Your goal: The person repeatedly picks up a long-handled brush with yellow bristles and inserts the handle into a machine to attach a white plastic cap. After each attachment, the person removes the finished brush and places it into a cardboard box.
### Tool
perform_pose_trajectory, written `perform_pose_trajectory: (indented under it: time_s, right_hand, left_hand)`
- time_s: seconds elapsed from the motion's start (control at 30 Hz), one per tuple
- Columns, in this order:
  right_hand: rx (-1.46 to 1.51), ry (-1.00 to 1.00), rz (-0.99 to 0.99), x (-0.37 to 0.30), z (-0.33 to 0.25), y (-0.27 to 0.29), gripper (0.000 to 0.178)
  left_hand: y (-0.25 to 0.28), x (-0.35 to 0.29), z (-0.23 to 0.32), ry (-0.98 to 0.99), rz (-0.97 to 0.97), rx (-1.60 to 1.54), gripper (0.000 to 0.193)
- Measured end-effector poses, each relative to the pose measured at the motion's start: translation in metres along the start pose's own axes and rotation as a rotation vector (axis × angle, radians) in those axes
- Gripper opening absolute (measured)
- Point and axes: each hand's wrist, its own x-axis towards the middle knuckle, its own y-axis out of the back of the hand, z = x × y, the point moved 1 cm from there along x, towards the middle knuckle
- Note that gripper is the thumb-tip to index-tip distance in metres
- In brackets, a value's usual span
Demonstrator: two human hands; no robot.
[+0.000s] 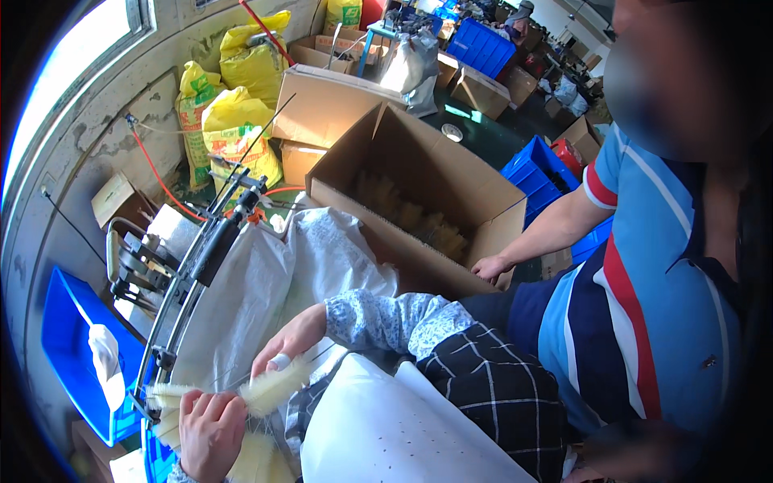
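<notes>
My left hand (211, 431) is closed among cream-bristled wire brushes at the lower left, its fingers curled over one bristle brush (169, 420). Just right of it, my right hand (291, 342), a white wrap on one finger, has its fingers bent down at another bristle brush (275, 390) and seems to grip it. The contact of its fingertips is partly hidden. Thin wires stick out around both hands. More cream bristles (259, 459) lie below, near my lap. Beside my left hand runs the curved metal rail of a bench machine (217, 249).
A large open carton (338, 189) holding bristle brushes stands ahead, with a co-worker's hand (493, 267) on its near right edge. White woven sheeting (266, 282) lies before it. A blue bin (68, 346) is at left; yellow sacks (237, 129) stand by the wall.
</notes>
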Motion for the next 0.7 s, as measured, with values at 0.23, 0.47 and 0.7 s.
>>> perform_pose_trajectory:
  time_s: [0.23, 0.47, 0.7]
  right_hand:
    - [0.381, 0.024, -0.01, 0.015, 0.031, -0.019, 0.052]
    - [0.325, -0.043, -0.077, 0.019, 0.02, -0.03, 0.046]
    - [0.406, -0.061, -0.04, 0.026, 0.028, -0.03, 0.047]
  left_hand:
    - [-0.002, -0.003, 0.001, -0.024, -0.041, 0.057, 0.007]
    - [0.0, -0.008, 0.007, -0.007, -0.079, 0.145, 0.01]
    - [-0.004, -0.017, -0.006, 0.019, -0.153, 0.185, 0.016]
